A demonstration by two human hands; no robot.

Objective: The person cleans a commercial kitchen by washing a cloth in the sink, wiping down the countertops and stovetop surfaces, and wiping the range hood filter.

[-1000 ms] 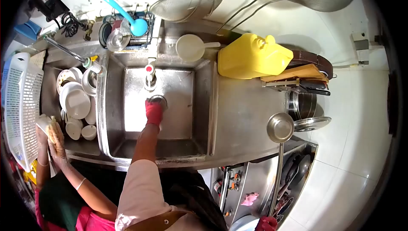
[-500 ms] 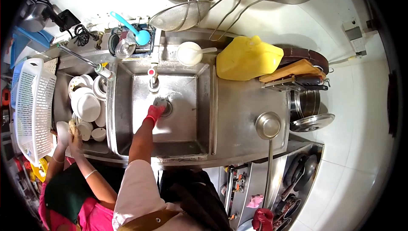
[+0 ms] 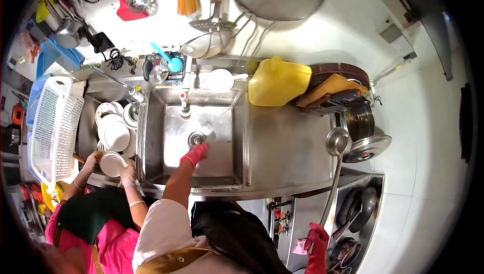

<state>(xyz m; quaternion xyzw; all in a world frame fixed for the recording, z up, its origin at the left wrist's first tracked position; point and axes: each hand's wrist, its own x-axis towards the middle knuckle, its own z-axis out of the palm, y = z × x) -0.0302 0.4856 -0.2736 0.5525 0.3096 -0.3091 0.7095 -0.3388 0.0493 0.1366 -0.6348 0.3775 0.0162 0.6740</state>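
My left hand (image 3: 195, 155), in a red glove, is low inside the bare middle sink basin (image 3: 222, 127), just below the round drain (image 3: 197, 139). Its fingers look stretched out to the right, slightly blurred, and nothing shows in them. At the lower right, my right hand (image 3: 316, 246), also red-gloved, is closed around the end of a long-handled metal ladle (image 3: 331, 193). The ladle's round bowl lies toward the right edge of the steel drainboard (image 3: 287, 143).
A co-worker's hands (image 3: 128, 172) hold a white bowl (image 3: 112, 164) over the left basin of stacked dishes (image 3: 114, 135). A yellow jug (image 3: 280, 83), a knife rack (image 3: 335, 95) and lidded pots (image 3: 368, 148) stand right. A stove with pans (image 3: 359, 208) sits lower right.
My left hand has moved off the drain, down and right. My right hand has risen, shifting the ladle up and right. The co-worker's hands now hold a white bowl. The camera view has shifted.
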